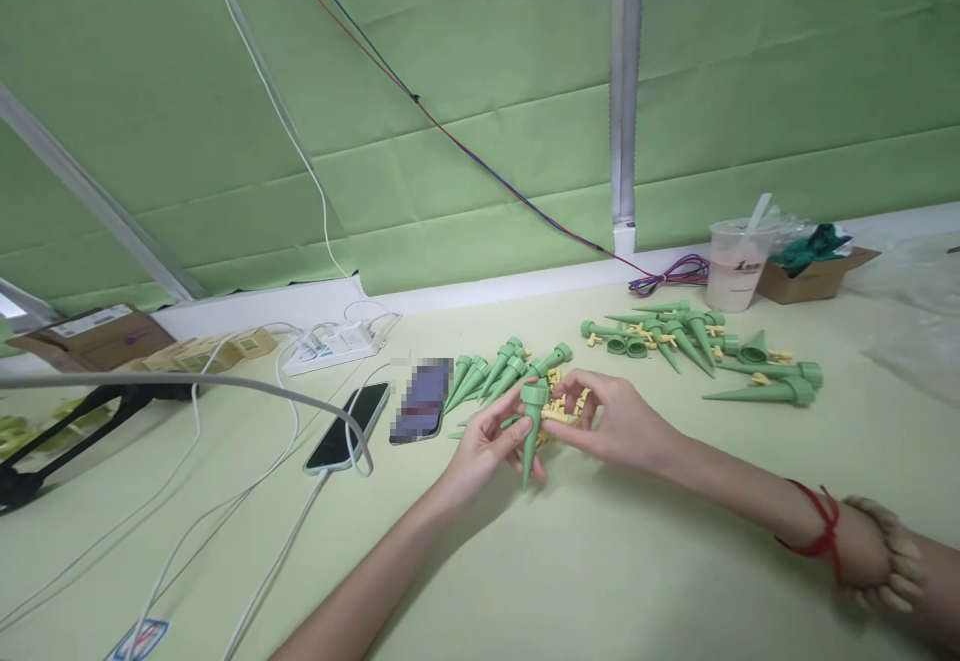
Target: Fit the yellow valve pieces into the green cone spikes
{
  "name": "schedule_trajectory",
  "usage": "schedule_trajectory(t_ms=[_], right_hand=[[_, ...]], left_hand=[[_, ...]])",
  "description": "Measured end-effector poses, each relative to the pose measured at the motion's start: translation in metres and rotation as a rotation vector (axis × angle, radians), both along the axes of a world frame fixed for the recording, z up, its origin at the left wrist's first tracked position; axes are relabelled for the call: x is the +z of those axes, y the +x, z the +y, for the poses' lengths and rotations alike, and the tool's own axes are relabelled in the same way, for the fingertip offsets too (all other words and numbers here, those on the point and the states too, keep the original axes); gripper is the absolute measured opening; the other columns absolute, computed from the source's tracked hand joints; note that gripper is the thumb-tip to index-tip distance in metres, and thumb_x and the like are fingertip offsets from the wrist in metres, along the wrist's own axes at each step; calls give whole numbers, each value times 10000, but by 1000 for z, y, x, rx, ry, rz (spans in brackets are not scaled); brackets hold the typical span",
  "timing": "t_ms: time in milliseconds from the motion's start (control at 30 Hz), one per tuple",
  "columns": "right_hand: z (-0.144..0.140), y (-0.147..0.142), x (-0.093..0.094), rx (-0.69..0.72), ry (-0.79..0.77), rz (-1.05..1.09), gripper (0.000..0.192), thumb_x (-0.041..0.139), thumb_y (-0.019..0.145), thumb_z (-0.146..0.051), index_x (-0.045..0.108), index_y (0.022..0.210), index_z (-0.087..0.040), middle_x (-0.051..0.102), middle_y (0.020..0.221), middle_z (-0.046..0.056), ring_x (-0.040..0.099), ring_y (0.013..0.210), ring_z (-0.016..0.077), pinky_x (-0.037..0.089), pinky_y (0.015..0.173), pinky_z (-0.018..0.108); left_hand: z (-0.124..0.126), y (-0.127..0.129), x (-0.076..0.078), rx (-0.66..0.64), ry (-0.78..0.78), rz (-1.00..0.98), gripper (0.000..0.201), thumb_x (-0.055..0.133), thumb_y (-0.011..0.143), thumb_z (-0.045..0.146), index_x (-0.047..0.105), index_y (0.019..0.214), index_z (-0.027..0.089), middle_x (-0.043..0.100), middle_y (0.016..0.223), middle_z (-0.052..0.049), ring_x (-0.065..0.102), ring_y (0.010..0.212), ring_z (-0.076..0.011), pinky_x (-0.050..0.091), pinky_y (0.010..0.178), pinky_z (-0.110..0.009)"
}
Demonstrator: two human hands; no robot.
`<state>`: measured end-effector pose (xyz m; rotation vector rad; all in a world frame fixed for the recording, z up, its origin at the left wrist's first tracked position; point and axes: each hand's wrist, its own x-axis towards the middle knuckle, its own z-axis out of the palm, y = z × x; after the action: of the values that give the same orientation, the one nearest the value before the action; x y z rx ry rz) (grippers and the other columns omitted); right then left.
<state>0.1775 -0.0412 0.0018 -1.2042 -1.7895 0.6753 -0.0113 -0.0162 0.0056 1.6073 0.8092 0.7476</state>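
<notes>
My left hand (480, 449) is closed around a green plastic watering spike (533, 403), cap up and pointed end down, above the table. Against the spike's side sits a small yellow valve (559, 417), pinched by the fingers of my right hand (630, 423). Whether the valve is seated in the spike I cannot tell. Just behind my hands lie several loose green spikes (501, 369) and a heap of yellow valves (556, 381), partly hidden by my fingers. Further right is a pile of green spikes (679, 336), many with yellow valves on or beside them.
Two phones (349, 428) (421, 401) lie left of my hands, with white cables crossing the table. A power strip (334, 345) and cardboard boxes (97, 336) stand farther left. A drink cup (737, 266), a small open box (806, 283) and clear plastic bags (911, 326) are back right.
</notes>
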Motion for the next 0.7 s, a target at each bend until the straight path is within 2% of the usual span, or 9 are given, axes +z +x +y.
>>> schedule_trajectory(t_ms=[100,200,300,400,467,500,567,633,700], right_hand=[[1,-3,10,155,-417,334,355,590,731,-496,563,834,-157,552,777,19,575,591,115,505,490,247],[2,-4,12,235,-549,475,352,672,673,-465,546,763,-149,550,713,-4,600,670,121,544,606,267],[-1,-4,5,166,-427,397,296,661,703,-416,520,740,-158,561,674,-5,603,664,130,536,584,264],[-9,-6,-7,47,74,45,173,538,813,-279,510,681,-171,561,691,28,569,654,136,488,529,239],[-16,-8,-13,19,427,-222,208,408,859,-155,528,690,-173,555,698,48,545,660,140,454,519,230],[-19,-8,-14,14,527,-303,240,370,863,-118,533,695,-174,549,690,50,537,652,140,442,506,224],[-20,-8,-11,17,532,-316,220,388,866,-139,532,704,-175,542,700,48,533,630,132,445,484,214],[-18,-9,-3,5,337,-193,119,502,838,-259,532,755,-180,553,780,54,555,667,136,470,470,207],[-13,-11,7,0,69,-34,226,590,773,-387,527,859,-188,560,851,60,582,728,156,497,460,212]], left_hand=[[1,0,1,2,18,-2,595,567,790,421,390,1343,294,562,1137,-120,638,569,-148,447,485,-235],[1,-1,1,12,37,15,574,567,792,405,409,1331,288,592,1044,-98,631,657,-160,465,536,-240],[-1,0,0,43,63,24,551,573,791,391,442,1309,254,604,845,-61,589,669,-145,453,534,-218],[-6,4,-3,68,32,-13,549,599,770,394,468,1277,231,560,787,-38,560,608,-118,437,477,-199],[-9,7,-5,71,-24,-56,566,613,755,400,463,1274,229,537,833,-43,567,584,-112,437,445,-199],[-10,8,-6,74,-48,-75,578,619,750,401,457,1278,231,527,854,-47,571,577,-111,438,436,-200],[-11,10,-7,89,-69,-105,594,629,742,396,454,1283,226,514,889,-56,575,583,-109,444,436,-199],[-10,9,-7,114,-64,-141,604,630,741,398,449,1291,225,512,907,-59,572,589,-103,452,448,-201],[-7,7,-7,113,-42,-170,608,619,749,403,437,1302,225,524,903,-58,570,600,-104,467,475,-211]])
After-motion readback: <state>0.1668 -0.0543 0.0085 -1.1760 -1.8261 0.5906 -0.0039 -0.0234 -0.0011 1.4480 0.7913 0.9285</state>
